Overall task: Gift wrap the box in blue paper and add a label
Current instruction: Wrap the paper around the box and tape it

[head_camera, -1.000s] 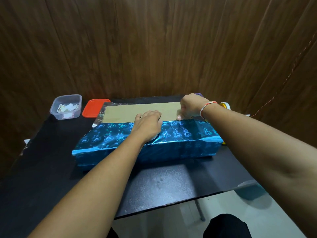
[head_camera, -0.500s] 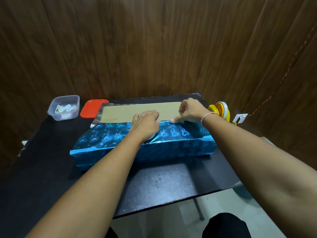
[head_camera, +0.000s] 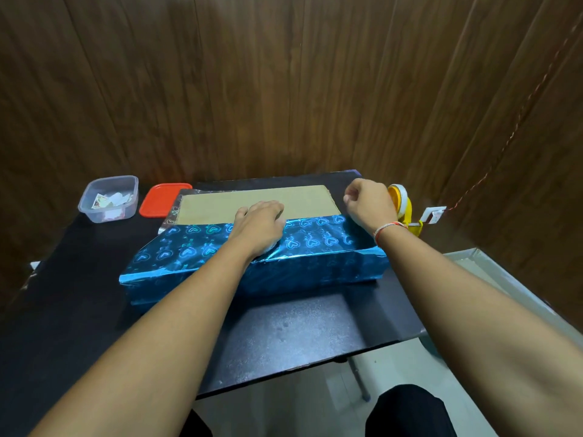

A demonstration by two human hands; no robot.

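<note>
Your arms bare, no sleeves. Right wrist: red-white thread band [head_camera: 388,229]. Dark trousers [head_camera: 410,411] below.

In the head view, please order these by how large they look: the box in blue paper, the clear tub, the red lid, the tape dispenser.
1. box in blue paper
2. clear tub
3. red lid and tape dispenser: look alike; the right hand hides part of the dispenser.
</note>
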